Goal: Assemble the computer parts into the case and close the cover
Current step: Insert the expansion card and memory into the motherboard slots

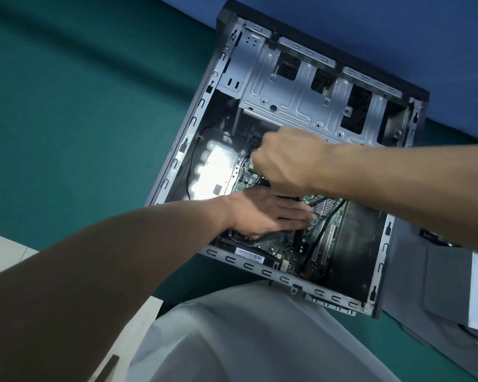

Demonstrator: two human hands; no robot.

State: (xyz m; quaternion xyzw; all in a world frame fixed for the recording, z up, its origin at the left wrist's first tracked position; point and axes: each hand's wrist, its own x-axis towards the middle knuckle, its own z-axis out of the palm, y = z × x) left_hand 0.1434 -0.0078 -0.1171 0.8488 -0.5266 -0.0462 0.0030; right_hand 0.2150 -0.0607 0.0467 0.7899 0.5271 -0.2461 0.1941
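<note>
Computer case (196, 115) lies open on teal table (66, 106), motherboard (284, 244) inside. Left hand (268, 213) flat, fingers straight, resting on the board. Right hand (287, 158) curled just above (grip on anything: cannot tell, fingers hidden).

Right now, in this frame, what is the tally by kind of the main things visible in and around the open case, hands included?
Hands: 2, the left hand and the right hand
Computer case: 1
Motherboard: 1
Metal drive cage: 1
Barcode label: 1
Total: 6
</note>
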